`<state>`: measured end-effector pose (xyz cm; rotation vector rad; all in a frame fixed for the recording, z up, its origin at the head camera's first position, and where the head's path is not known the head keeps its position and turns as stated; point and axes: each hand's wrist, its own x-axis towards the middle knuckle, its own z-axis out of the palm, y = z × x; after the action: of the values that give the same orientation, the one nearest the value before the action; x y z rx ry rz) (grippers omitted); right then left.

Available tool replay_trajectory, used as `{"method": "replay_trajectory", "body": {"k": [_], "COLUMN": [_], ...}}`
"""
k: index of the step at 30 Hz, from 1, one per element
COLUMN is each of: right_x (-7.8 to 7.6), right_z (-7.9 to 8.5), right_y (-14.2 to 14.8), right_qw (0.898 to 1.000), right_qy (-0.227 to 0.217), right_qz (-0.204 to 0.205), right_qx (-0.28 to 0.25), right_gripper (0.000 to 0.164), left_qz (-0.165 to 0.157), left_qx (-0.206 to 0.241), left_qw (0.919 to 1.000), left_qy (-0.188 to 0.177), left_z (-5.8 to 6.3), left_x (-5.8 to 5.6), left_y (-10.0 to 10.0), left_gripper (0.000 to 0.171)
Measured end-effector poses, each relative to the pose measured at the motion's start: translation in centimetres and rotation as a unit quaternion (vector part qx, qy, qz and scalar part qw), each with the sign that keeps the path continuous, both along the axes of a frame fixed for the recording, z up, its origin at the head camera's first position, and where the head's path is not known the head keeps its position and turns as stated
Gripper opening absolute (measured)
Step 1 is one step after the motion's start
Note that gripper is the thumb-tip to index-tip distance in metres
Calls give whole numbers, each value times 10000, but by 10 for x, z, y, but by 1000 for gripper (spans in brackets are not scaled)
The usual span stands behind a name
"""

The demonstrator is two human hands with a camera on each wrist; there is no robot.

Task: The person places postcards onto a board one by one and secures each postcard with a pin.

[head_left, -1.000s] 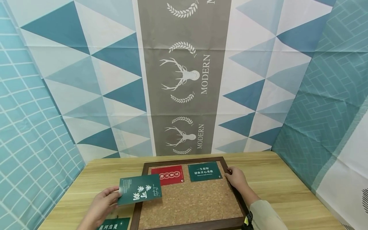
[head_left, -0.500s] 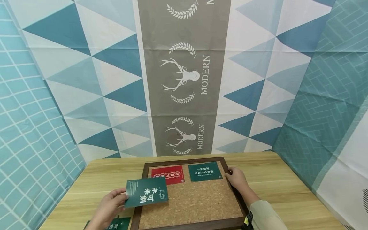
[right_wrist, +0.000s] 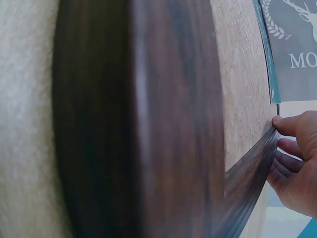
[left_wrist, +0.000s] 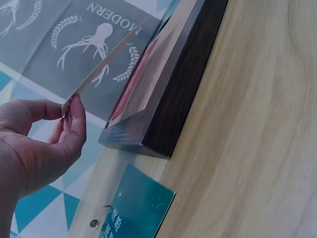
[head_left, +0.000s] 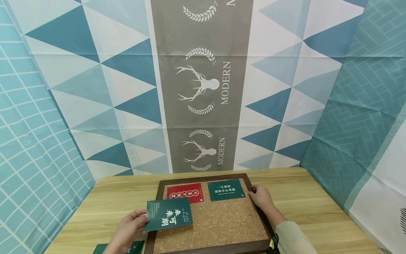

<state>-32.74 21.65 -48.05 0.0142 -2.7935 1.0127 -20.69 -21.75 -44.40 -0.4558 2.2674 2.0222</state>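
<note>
Over the corkboard [head_left: 219, 224], the held card [head_left: 169, 214] shifted rightward; right hand [head_left: 262, 198] unmoved.

We record: held green card [head_left: 169, 214], white-lettered; red card [head_left: 187, 191], pale-patterned; frame [head_left: 215, 248] dark brown; cork [head_left: 229, 222] speckled tan; tabletop [head_left: 317, 204] yellowish, wood-grained; backdrop [head_left: 133, 88] with blue-and-white triangles.

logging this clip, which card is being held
The green card the left hand pinches; the red card and another green one lie on the board, a third on the table.
</note>
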Motion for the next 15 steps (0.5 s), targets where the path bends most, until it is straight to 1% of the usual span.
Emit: {"method": "replay_trajectory", "body": {"k": [9,15], "right_x": [0,1], "right_z": [1,1], "right_y": [0,0], "right_qw": [10000,10000], "right_qy": [38,32], "right_qz": [35,38], "right_qx": [15,45], "right_gripper": [36,37], "left_qz": [-33,-41], "left_qx": [137,125], "left_qw": [9999,9999], "left_qy": [50,2], "left_z": [-5,-7], "left_x": [0,-1], "left_y": [13,19], "left_gripper": [44,45]}}
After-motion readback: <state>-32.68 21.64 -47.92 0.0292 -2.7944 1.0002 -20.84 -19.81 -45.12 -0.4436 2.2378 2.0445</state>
